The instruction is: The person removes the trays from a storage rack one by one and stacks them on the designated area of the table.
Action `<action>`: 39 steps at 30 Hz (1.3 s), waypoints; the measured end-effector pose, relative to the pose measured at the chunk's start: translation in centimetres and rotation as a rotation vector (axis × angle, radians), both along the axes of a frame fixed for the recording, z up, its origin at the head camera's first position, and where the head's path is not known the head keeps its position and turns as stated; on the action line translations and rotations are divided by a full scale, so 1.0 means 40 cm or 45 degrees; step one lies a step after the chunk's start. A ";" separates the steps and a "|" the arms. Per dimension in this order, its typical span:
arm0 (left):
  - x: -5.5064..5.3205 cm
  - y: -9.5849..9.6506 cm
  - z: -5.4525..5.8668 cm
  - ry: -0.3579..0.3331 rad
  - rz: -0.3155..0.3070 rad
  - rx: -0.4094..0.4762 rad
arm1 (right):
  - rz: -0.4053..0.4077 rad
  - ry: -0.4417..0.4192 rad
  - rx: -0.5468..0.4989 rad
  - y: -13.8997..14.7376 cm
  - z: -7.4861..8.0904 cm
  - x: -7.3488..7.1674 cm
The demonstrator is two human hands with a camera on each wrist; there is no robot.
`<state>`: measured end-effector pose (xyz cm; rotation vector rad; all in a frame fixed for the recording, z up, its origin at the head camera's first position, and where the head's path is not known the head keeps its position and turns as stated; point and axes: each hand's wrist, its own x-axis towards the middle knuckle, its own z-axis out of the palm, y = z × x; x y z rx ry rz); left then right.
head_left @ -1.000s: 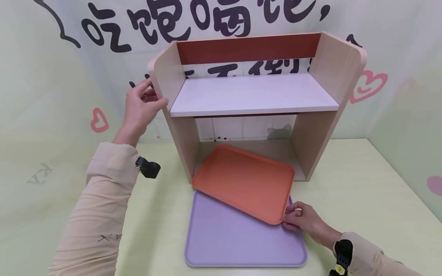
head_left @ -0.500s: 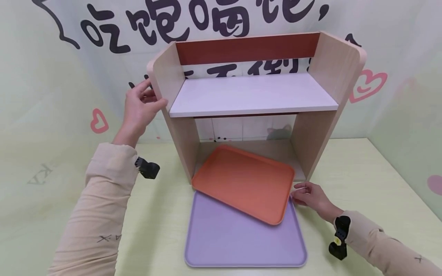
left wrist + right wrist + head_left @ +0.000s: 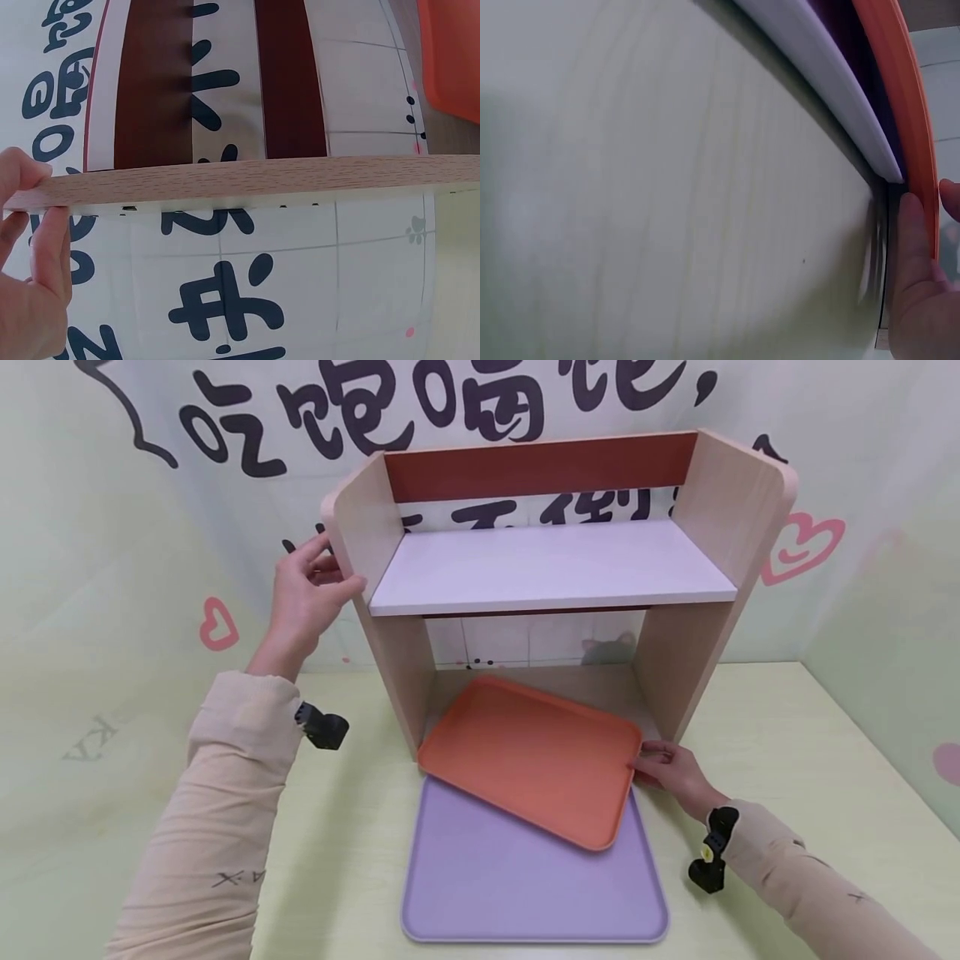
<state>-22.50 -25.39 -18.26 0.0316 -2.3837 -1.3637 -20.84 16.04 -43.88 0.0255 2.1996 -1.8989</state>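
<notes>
A wooden desktop shelf (image 3: pixel 555 568) with a white middle board stands on the table. My left hand (image 3: pixel 307 589) grips the front edge of its left side panel; in the left wrist view the thumb and fingers (image 3: pixel 49 247) straddle that panel (image 3: pixel 247 180). An orange tray (image 3: pixel 525 760) lies askew, its back part inside the lower compartment and its front over a purple tray (image 3: pixel 525 893). At the orange tray's right edge my right hand (image 3: pixel 671 772) pinches the rim, thumb on top. The right wrist view shows fingers (image 3: pixel 913 232) under the orange rim (image 3: pixel 911 112).
The pale table (image 3: pixel 772 760) carries the shelf and both trays. Behind the shelf hangs a printed cloth (image 3: pixel 187 543) with large black characters. The shelf's right side panel (image 3: pixel 690 652) rises just behind my right hand.
My right hand has let go near the orange tray's front right corner, moved back along its right side, and taken hold of the rim near the back. My left hand and the trays have stayed put.
</notes>
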 end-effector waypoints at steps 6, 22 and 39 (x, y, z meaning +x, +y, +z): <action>-0.004 0.000 -0.004 0.010 -0.005 0.000 | -0.031 -0.011 0.021 -0.015 -0.004 -0.003; -0.001 -0.003 -0.002 0.004 -0.016 -0.013 | -0.055 0.063 0.231 -0.034 0.010 -0.003; 0.000 -0.002 -0.001 0.005 -0.017 -0.024 | -0.090 -0.009 -0.076 -0.057 0.031 0.022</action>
